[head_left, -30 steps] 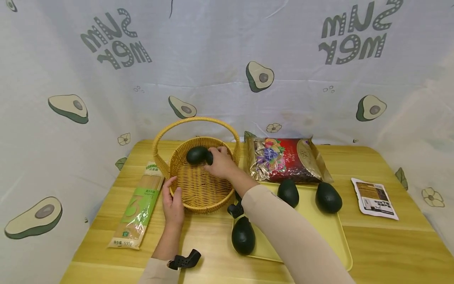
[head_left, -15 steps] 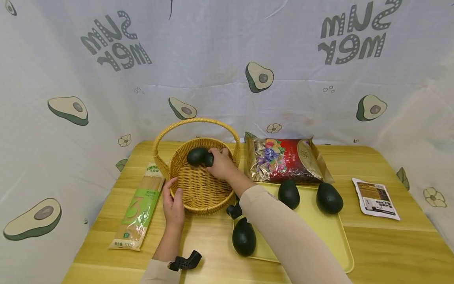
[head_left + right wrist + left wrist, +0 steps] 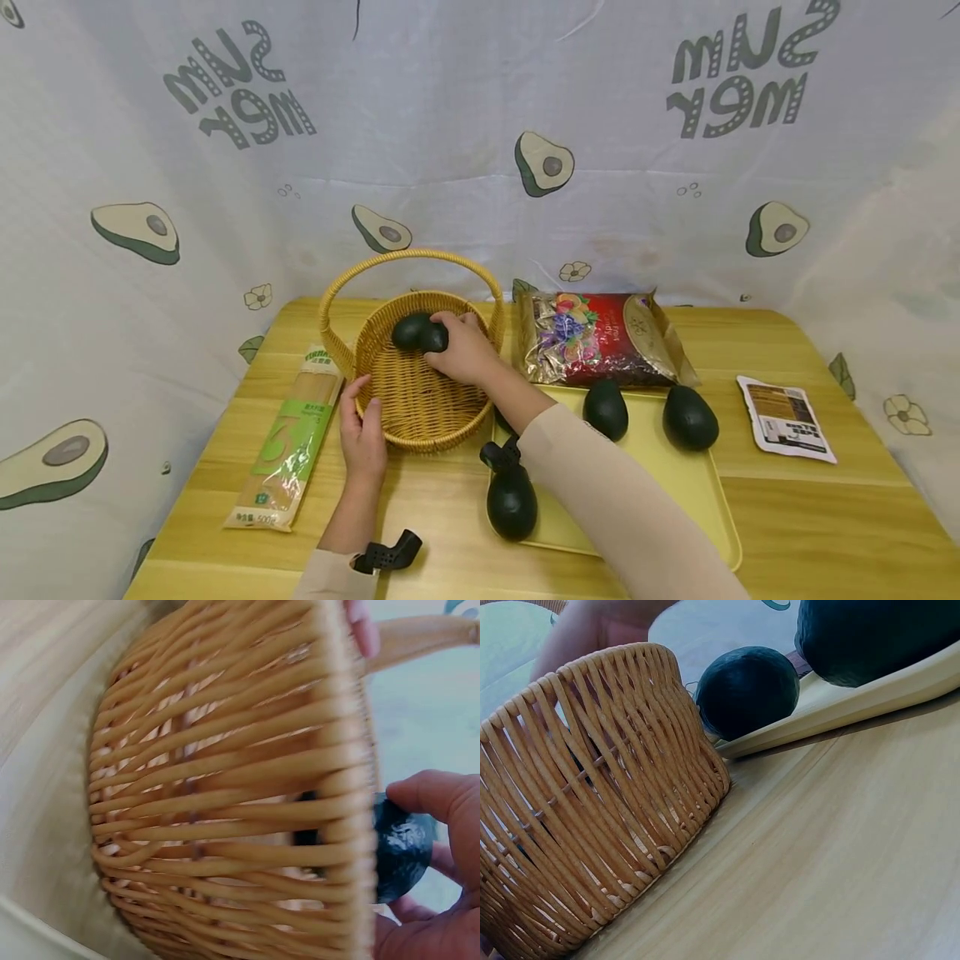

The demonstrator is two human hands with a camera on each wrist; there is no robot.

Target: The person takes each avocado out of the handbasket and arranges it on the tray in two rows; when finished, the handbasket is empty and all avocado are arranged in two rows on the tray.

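Right hand (image 3: 468,350): reaching into basket over its right side; thumb and fingers are curling round one avocado, pinching it.
Held avocado (image 3: 435,337): sitting inside the wicker basket, toward the back; whether it's bearing on the floor, can't tell.
Second avocado (image 3: 408,332): lying in basket just left of the held one, the two appearing to touch.
Wicker basket (image 3: 423,444): standing upright on the wood-grain table (image 3: 840,517), handle arching overhead.
Left hand (image 3: 363,437): resting against basket's near-left rim, thumb and finger spreading apart, not wrapping any fruit.
Yellow tray (image 3: 675,492): lying right of basket, right forearm crossing over it. One avocado (image 3: 512,502) is sitting at the near-left corner, two more (image 3: 606,410) (image 3: 690,418) along the back; another (image 3: 503,422) is mostly hiding behind the arm.
Fruit candy bag (image 3: 600,337): lying just behind tray.
Spaghetti pack (image 3: 292,450): lying just left of basket.
White-edged pouch (image 3: 786,418): lying right of tray, apart from it.
Curtain (image 3: 450,108): hanging behind, showing avocado prints and mirrored "summer" lettering.
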